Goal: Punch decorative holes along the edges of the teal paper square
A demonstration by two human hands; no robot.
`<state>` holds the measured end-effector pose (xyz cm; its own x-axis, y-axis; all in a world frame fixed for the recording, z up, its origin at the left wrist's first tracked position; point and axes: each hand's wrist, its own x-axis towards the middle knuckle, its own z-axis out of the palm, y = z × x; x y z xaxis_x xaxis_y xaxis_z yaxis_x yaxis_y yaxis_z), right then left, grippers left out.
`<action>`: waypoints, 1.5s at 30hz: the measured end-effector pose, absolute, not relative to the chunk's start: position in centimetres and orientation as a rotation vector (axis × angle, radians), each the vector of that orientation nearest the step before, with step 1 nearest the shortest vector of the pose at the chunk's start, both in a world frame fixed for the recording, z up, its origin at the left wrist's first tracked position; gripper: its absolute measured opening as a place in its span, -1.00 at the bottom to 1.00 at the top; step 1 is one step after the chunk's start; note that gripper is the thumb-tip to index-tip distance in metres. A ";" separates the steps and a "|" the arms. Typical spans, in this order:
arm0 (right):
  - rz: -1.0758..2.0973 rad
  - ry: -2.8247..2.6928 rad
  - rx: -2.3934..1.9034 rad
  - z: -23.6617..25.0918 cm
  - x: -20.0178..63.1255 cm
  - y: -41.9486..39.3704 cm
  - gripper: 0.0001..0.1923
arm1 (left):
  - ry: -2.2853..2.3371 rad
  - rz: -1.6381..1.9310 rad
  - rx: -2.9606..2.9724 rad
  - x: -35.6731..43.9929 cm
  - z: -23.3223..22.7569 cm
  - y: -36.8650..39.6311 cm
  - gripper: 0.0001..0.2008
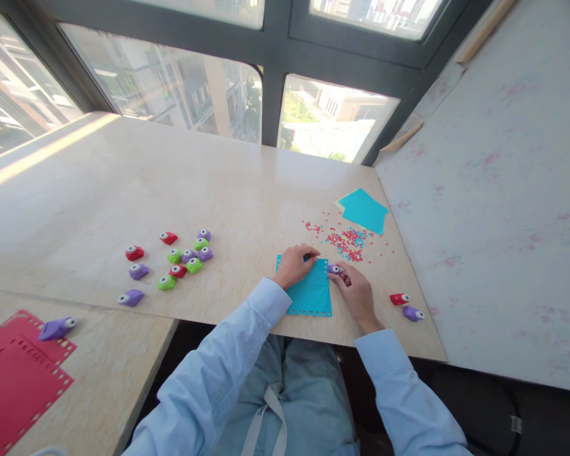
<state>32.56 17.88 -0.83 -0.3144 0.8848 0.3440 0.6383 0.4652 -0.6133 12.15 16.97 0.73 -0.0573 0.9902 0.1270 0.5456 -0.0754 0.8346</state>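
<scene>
- I see the table (180, 171), a pale stone top running under the window, with a second lower top at my left where red paper (14, 380) lies with a purple punch (56, 328) on its upper edge.
- My arms come in from the bottom edge in light blue sleeves; the left forearm slants up and to the right, the right one up and to the left, so the hands meet near the table's front edge.
- The blue sheet (311, 291) lies flat just inside that front edge, roughly square, its sides nearly in line with the edge; small holes dot its bottom and right borders.
- My left hand (294, 265) rests palm down on the sheet's upper left corner, fingers curled and pressing the paper flat.
- My right hand (356, 291) sits just beside the sheet's right edge, thumb and fingers pinched together around a small purple punch (333, 269) at the upper right corner; the punch's long axis runs left to right, its nose toward the sheet.
- A spare pile of blue paper (363, 210) lies further back to the right, with red and blue paper bits (346, 240) scattered between it and my hands.
- A cluster of red, green and purple punches (183, 256) lies well apart at left; two more, red (399, 299) and purple (413, 313), lie near my right wrist.
</scene>
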 end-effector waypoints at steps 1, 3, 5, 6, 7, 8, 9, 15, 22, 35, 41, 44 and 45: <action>0.482 -2.064 -1.260 -0.8 32.6 17.9 -0.42 | 1.647 1.015 1.666 12.1 0.8 17.0 -0.84; 0.475 -2.069 -1.254 -0.8 32.6 17.8 -0.42 | 1.649 0.976 1.670 12.0 1.0 17.2 -0.83; 0.470 -2.072 -1.249 -0.8 32.6 17.8 -0.42 | 1.650 0.945 1.670 11.9 1.2 17.5 -0.82; 0.470 -2.072 -1.248 -0.8 32.6 17.8 -0.42 | 1.651 0.932 1.668 11.9 1.3 17.6 -0.82; 0.471 -2.073 -1.248 -0.7 32.6 17.8 -0.42 | 1.652 0.917 1.666 11.9 1.4 17.7 -0.82; 0.471 -2.075 -1.246 -0.7 32.6 17.8 -0.43 | 1.656 0.899 1.665 11.8 1.6 17.9 -0.82; 0.467 -2.080 -1.242 -0.6 32.5 17.8 -0.44 | 1.659 0.880 1.666 11.8 1.6 18.0 -0.82; 0.421 -2.128 -1.222 -0.6 32.5 17.9 -0.44 | 1.650 0.852 1.689 11.7 1.7 18.4 -0.78; 0.430 -2.156 -1.225 -0.7 32.8 18.0 -0.45 | 1.601 0.809 1.688 11.4 1.8 18.7 -0.75; 0.428 -2.190 -1.264 -0.6 32.7 18.1 -0.49 | 1.524 0.821 1.646 11.0 1.9 19.1 -0.81; 0.450 -2.178 -1.261 -0.6 32.7 18.1 -0.47 | 1.565 0.775 1.666 11.2 1.8 19.5 -0.82; 0.470 -2.154 -1.283 -0.5 32.6 18.1 -0.49 | 1.607 0.745 1.693 11.4 2.0 19.6 -0.82; 0.476 -2.144 -1.289 -0.4 32.6 18.1 -0.49 | 1.620 0.737 1.700 11.5 2.0 19.7 -0.81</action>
<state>32.56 18.05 -0.42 -0.3600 0.8839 0.2985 0.6744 0.4676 -0.5714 11.48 19.66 2.02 0.0703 0.9964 -0.0464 0.6195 -0.0071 0.7850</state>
